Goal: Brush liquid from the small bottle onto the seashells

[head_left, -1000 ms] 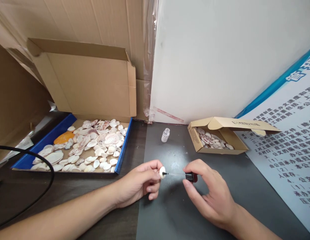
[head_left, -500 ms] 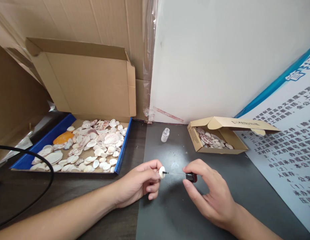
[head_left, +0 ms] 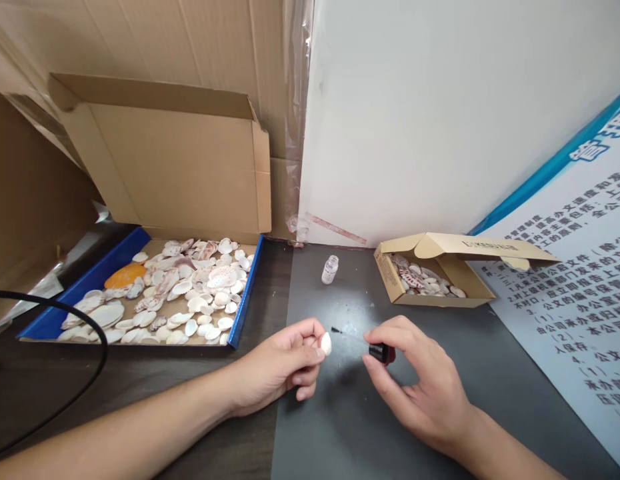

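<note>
My left hand [head_left: 280,367] pinches a small white shell [head_left: 326,343] between thumb and fingers, just above the dark table. My right hand [head_left: 415,387] grips the black cap of a thin brush applicator [head_left: 377,351]. The brush's dark tip [head_left: 335,329] points left and sits a little above and to the right of the shell, apart from it. A small clear glass bottle [head_left: 330,269] stands open on the grey mat [head_left: 340,427] behind the hands.
A blue-edged cardboard tray [head_left: 243,307] holds several pale shells at the left, its lid raised behind it. A small cardboard box [head_left: 430,300] with several patterned shells lies at the right. A black cable [head_left: 95,333] curves at the left. A printed poster [head_left: 585,307] leans at the right.
The brush tip touched the shell before; my right hand has now lifted it up and off the shell. My left hand has tilted the shell slightly.
</note>
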A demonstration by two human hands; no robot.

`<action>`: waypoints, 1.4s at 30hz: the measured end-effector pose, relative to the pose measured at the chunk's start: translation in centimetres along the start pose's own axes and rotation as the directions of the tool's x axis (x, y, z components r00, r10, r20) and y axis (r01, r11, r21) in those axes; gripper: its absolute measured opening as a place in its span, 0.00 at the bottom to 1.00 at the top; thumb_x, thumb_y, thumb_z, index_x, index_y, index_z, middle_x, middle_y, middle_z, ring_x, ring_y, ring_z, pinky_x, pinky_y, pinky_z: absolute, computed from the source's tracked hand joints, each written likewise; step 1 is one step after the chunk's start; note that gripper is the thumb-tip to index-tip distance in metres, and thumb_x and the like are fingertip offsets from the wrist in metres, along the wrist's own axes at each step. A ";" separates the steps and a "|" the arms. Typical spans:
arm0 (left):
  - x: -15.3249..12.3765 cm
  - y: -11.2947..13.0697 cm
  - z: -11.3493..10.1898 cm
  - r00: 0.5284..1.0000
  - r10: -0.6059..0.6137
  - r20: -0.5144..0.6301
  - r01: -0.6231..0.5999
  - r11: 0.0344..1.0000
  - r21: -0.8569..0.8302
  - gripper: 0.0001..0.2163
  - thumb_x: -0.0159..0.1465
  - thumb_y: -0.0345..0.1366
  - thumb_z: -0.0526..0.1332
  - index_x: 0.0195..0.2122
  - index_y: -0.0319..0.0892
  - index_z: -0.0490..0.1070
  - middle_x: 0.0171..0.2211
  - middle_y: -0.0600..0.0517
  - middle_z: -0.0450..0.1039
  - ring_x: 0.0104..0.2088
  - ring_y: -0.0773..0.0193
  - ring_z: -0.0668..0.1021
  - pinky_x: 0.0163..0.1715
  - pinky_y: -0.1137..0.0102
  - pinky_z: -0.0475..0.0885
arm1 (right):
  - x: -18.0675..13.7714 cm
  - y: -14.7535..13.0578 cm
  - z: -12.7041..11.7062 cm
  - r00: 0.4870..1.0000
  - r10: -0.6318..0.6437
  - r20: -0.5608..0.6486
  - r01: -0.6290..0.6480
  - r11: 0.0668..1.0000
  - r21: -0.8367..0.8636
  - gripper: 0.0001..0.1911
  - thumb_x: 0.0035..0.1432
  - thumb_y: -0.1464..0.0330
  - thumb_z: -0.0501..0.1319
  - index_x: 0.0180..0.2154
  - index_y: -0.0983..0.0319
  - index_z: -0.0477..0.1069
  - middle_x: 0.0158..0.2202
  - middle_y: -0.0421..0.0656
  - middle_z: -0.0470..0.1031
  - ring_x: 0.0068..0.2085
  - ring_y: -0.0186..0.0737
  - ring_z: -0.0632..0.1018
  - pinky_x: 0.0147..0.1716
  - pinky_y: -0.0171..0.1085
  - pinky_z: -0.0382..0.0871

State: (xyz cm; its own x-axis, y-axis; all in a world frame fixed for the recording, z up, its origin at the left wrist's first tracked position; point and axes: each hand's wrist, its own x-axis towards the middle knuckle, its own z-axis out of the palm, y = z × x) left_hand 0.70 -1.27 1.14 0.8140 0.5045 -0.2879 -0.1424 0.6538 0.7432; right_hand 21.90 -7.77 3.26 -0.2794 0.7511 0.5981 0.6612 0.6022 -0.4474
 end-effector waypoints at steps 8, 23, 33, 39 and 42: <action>-0.2 0.2 0.5 1.000 -0.001 0.002 0.000 0.999 0.046 0.16 0.61 0.42 0.68 0.34 0.44 0.59 0.21 0.64 0.53 0.19 0.75 0.54 0.22 0.76 0.58 | 0.1 -0.1 0.1 1.000 -0.012 0.006 0.012 1.000 0.001 0.09 0.63 0.76 0.58 0.45 0.61 0.67 0.31 0.41 0.72 0.26 0.34 0.73 0.25 0.34 0.69; -0.1 0.2 0.5 1.000 0.003 -0.011 -0.002 1.000 0.027 0.15 0.61 0.40 0.68 0.34 0.43 0.61 0.21 0.63 0.53 0.19 0.75 0.55 0.22 0.76 0.58 | 0.1 0.0 0.0 1.000 0.002 0.019 -0.001 1.000 -0.025 0.08 0.63 0.75 0.58 0.44 0.61 0.68 0.30 0.40 0.72 0.25 0.34 0.74 0.24 0.34 0.70; -0.1 0.1 0.3 1.000 -0.004 -0.005 0.004 1.000 0.003 0.13 0.62 0.39 0.67 0.33 0.43 0.61 0.21 0.63 0.53 0.20 0.74 0.55 0.22 0.76 0.59 | 0.0 -0.1 0.0 0.999 0.007 0.033 -0.007 1.000 -0.014 0.08 0.63 0.75 0.58 0.44 0.61 0.68 0.29 0.40 0.71 0.25 0.35 0.73 0.24 0.34 0.69; -0.1 0.0 0.3 1.000 0.001 -0.013 -0.001 1.000 -0.011 0.12 0.61 0.38 0.67 0.34 0.43 0.62 0.21 0.63 0.54 0.19 0.74 0.56 0.21 0.76 0.59 | 0.2 -0.1 -0.1 0.999 -0.025 0.043 0.024 1.000 0.020 0.09 0.62 0.74 0.57 0.44 0.61 0.68 0.28 0.40 0.72 0.25 0.35 0.74 0.24 0.34 0.69; -0.1 0.1 0.2 1.000 -0.009 0.002 0.010 1.000 -0.015 0.10 0.62 0.36 0.66 0.33 0.42 0.63 0.20 0.62 0.54 0.20 0.74 0.56 0.22 0.76 0.59 | 0.1 0.0 0.0 0.999 0.018 0.032 -0.017 1.000 -0.021 0.08 0.63 0.74 0.58 0.44 0.60 0.67 0.28 0.39 0.70 0.24 0.34 0.73 0.23 0.34 0.68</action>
State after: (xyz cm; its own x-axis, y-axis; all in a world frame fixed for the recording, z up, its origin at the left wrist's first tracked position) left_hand 0.68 -1.38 1.38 0.8161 0.4974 -0.2941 -0.1428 0.6667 0.7315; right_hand 21.91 -7.70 3.28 -0.2896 0.7702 0.5683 0.6805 0.5832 -0.4436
